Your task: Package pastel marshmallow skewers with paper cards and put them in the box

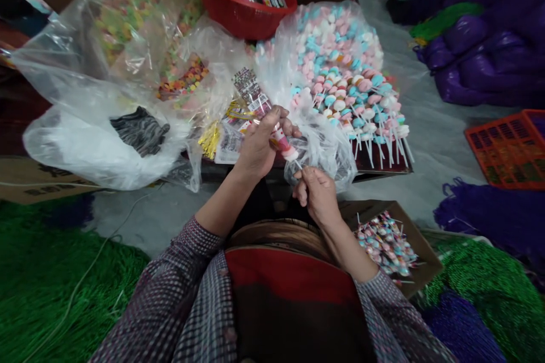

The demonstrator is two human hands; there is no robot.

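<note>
My left hand [260, 144] is closed round a printed clear wrapper [260, 103], which slants up and away from me. At the wrapper's near end a pink and white marshmallow lollipop [290, 153] shows, partly inside the wrapper. My right hand [315, 190] pinches the lollipop's white stick just below it. Beneath my left hand lie flat printed wrappers [230, 144] and a bunch of gold twist ties [209, 139]. To the right, several marshmallow lollipops [357, 96] are piled with their sticks pointing towards me.
Behind stands a red plastic basket [242, 14]. A big clear bag of colourful candy [140, 22] is at the left, with a black crumpled bag [140, 130] nearby. A cardboard box of wrapped lollipops [385, 244] sits low right. An orange crate [506, 147] is on the floor.
</note>
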